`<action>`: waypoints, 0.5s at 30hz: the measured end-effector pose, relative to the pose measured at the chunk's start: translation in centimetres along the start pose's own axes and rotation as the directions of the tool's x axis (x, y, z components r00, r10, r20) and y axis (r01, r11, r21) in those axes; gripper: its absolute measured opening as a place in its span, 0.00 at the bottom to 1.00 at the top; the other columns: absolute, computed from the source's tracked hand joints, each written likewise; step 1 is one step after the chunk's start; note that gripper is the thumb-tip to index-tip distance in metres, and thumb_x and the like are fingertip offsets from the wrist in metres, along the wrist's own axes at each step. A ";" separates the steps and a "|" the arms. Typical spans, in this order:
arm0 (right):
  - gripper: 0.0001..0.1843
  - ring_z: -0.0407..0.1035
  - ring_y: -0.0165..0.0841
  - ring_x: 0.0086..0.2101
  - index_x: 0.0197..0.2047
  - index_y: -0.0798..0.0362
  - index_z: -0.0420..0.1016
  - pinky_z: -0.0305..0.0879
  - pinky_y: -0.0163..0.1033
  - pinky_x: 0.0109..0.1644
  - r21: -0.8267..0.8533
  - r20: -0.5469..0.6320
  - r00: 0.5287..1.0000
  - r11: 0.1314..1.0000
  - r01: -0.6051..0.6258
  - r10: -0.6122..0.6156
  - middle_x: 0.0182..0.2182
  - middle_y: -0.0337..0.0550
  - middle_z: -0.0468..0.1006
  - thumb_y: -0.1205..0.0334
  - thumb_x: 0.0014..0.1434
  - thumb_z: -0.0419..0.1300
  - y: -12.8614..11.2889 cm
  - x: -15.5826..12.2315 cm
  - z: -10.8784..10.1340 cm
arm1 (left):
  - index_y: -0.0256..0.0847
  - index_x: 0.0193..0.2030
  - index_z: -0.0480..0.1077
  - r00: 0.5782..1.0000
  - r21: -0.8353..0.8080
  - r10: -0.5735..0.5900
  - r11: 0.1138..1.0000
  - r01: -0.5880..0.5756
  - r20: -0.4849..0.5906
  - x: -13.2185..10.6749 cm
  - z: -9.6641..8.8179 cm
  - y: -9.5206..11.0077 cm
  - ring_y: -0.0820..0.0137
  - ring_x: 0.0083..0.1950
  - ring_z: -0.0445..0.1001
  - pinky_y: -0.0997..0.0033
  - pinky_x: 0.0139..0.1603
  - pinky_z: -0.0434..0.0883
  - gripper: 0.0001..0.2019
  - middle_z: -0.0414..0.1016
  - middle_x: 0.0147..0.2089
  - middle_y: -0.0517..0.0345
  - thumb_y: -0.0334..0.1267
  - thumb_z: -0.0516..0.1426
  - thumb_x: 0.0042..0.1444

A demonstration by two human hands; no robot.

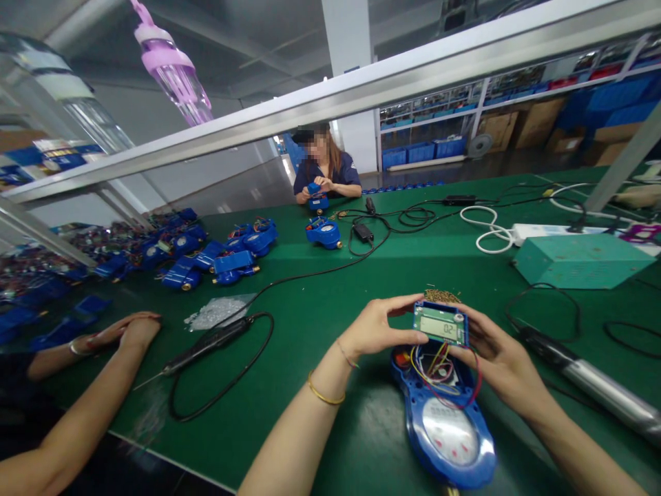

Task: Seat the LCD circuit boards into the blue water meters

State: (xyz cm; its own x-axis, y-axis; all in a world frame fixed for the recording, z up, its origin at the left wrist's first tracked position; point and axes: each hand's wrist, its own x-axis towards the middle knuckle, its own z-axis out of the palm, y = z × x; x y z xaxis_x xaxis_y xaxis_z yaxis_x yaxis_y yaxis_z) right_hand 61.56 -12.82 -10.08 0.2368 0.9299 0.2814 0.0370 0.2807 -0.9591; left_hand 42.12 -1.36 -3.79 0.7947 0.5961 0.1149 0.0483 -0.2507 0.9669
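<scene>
Between my two hands is a display module (441,324), a green circuit board with a small LCD in a blue frame. My left hand (385,325) pinches its left edge, thumb in front. At its right edge, my right hand (493,348) grips it with the fingers behind. Red, yellow and other coloured wires run from the module down into the open top of a blue water meter (449,437), which lies on the bench below. The meter has a round, pale dial face. Behind the module sits a pile of small brass-coloured screws (441,296).
An electric screwdriver (206,344) with a looping cable lies left, near a bag of clear parts (214,313). A silver-and-black tool (593,386) and a green box (583,262) are right. Several blue meters (232,265) stand back left. A co-worker's hands (139,331) rest left; another person (328,169) sits opposite.
</scene>
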 end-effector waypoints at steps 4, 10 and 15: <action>0.32 0.70 0.42 0.56 0.60 0.47 0.70 0.68 0.40 0.60 -0.034 0.015 1.000 0.999 0.006 -0.006 0.58 0.48 0.73 0.53 0.54 0.72 -0.3 -0.1 -0.2 | 0.38 0.65 0.67 0.996 0.009 -0.028 1.000 0.027 0.089 0.4 -0.8 0.2 0.54 0.65 0.71 0.50 0.70 0.64 0.38 0.72 0.64 0.44 0.37 0.71 0.46; 0.31 0.69 0.41 0.57 0.60 0.46 0.69 0.67 0.40 0.62 -0.064 0.032 0.999 0.998 0.030 -0.028 0.59 0.46 0.73 0.53 0.56 0.71 -0.5 -0.2 -0.4 | 0.37 0.68 0.63 0.991 0.112 0.033 0.993 -0.048 0.131 0.3 -0.9 0.2 0.55 0.66 0.70 0.52 0.70 0.64 0.39 0.69 0.66 0.44 0.39 0.69 0.49; 0.31 0.69 0.43 0.57 0.60 0.48 0.70 0.66 0.42 0.63 -0.074 0.029 0.999 0.997 0.023 -0.021 0.58 0.48 0.73 0.52 0.55 0.71 -0.9 -0.3 -0.4 | 0.35 0.69 0.61 0.984 0.218 0.072 0.970 -0.107 0.164 0.2 -0.9 0.7 0.56 0.65 0.71 0.54 0.69 0.65 0.39 0.70 0.65 0.43 0.37 0.66 0.50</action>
State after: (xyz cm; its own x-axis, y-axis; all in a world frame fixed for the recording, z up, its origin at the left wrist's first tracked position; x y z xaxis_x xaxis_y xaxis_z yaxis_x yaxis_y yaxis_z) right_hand 61.86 -13.40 -9.29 0.2080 0.9303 0.3021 0.1144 0.2836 -0.9521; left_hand 41.74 -0.74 -2.94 0.8847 0.4430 0.1451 0.0935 -0.4736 0.8758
